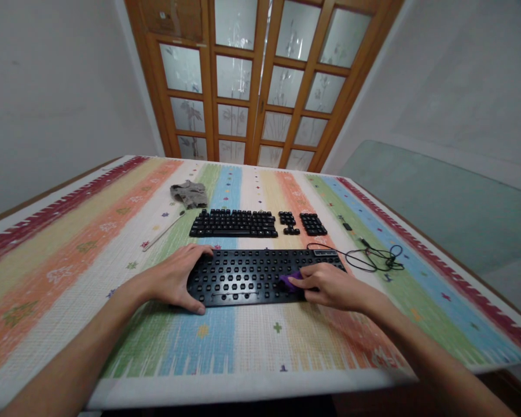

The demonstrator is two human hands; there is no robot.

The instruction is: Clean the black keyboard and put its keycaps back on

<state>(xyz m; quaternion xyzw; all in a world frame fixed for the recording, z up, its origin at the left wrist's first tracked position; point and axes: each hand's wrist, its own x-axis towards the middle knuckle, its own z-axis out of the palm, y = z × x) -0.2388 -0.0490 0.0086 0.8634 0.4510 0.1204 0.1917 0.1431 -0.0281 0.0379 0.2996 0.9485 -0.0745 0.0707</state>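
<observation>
Bare forearms (95, 333) flank the black plastic keyboard base (238, 278), flat on the striped-cloth-covered counter (260, 341). Left grip (178, 277) clasps its left end; right grip (327, 285) pinches purple cloth (289, 282). Caution: hard rubbing may snag exposed posts (244, 278).

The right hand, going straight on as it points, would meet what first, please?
The right hand would likely meet key posts on the keyboard base, left of the purple cloth; clearance is unclear.
</observation>
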